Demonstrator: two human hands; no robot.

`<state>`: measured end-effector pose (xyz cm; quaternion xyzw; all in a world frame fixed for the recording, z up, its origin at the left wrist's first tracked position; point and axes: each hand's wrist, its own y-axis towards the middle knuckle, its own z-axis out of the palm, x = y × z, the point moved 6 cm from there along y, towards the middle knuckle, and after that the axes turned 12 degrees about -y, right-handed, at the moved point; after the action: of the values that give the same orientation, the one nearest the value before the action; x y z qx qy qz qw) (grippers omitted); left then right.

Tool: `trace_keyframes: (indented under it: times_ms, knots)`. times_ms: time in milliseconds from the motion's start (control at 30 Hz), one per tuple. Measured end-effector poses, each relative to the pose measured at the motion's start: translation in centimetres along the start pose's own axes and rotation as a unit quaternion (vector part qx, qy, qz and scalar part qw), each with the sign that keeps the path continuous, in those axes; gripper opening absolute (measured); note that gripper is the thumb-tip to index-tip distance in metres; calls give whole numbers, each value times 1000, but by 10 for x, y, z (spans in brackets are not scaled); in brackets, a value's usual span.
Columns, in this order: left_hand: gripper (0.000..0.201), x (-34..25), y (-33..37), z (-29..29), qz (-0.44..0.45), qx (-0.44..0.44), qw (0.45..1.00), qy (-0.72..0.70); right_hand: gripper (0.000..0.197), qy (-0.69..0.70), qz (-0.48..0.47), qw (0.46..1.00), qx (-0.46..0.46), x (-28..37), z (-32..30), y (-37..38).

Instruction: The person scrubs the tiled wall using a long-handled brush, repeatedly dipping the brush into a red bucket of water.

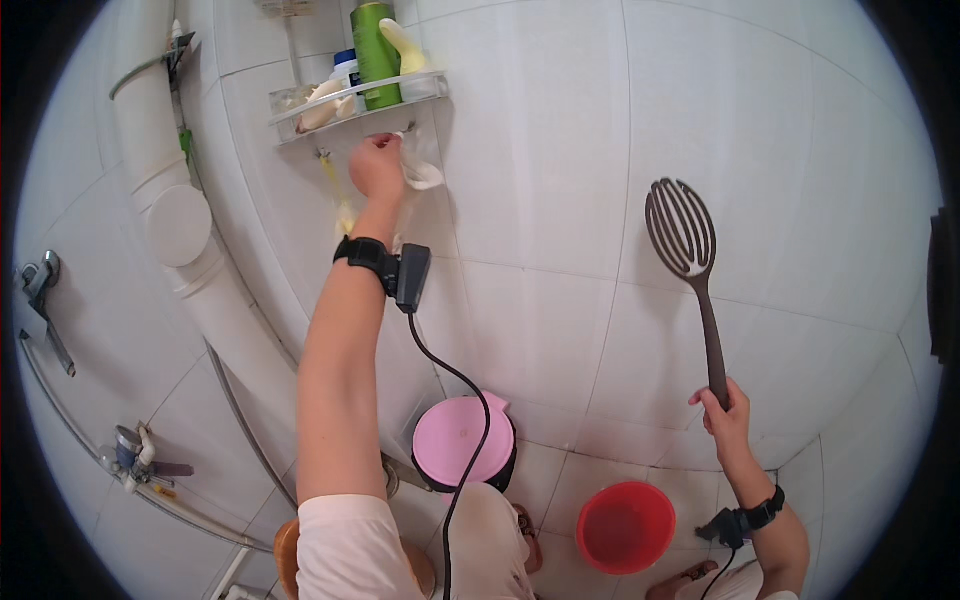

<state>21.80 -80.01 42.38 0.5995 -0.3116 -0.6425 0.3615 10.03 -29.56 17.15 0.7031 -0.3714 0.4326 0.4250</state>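
Note:
My right hand (728,415) is wrapped round the handle of a dark grey slotted spatula (683,230), held upright with its slotted head at the top. My left hand (378,165) reaches up to the wall just below a clear shelf (362,108). Its fingers are pinched together beside a small hook (408,128); what they grip is partly hidden. A limp white piece (422,176) hangs right against these fingers, and its kind is unclear. Left of the hand, a yellowish strip (330,175) hangs from another hook.
The shelf carries a green bottle (377,55), a blue-capped container (346,68) and a pale yellow tube-like item (404,45). Below are a pink-lidded bin (464,440) and a red basin (626,528). A thick white pipe (185,230) and a tap (132,455) line the left.

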Motion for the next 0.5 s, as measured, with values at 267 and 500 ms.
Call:
trace_keyframes:
  times_ms: [267,500]
  knots:
    - [22,13,35,25,54,53,993,91,11,-42,0,999,22,-39,-4,3]
    - [23,20,37,36,83,66,987,124,12,-7,16,1000,21,-50,5,8]
